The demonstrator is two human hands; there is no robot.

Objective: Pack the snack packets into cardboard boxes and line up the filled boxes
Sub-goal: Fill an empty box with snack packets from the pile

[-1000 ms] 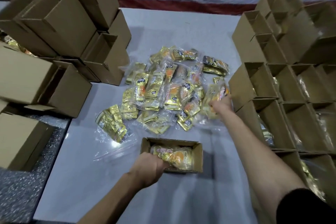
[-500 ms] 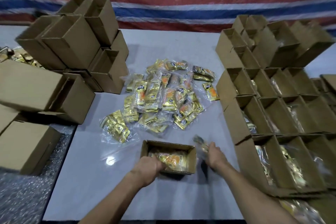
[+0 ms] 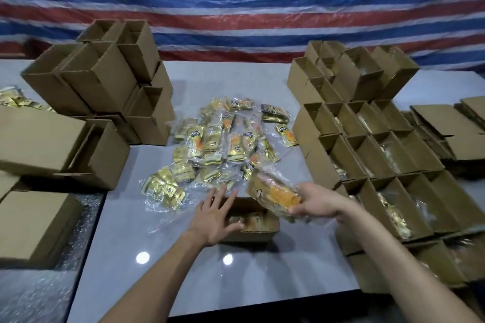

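Many filled boxes (image 3: pixel 319 157) already stand in rows along the right edge of the table (image 3: pixel 236 283), while a good pile of packets (image 3: pixel 225 144) lies loose at its middle, so plenty is left. The open box (image 3: pixel 252 236) near the front edge seems to hold a few packets, though blur hides the count. The right hand (image 3: pixel 319 200) grasps a packet (image 3: pixel 275 191) just above that box's right end. The left hand (image 3: pixel 217 214) is spread, fingers straight, over its left end. Empty boxes (image 3: pixel 105 81) are stacked at the far left corner. The table is grey and glossy, and a striped tarp (image 3: pixel 236 8) hangs behind it.
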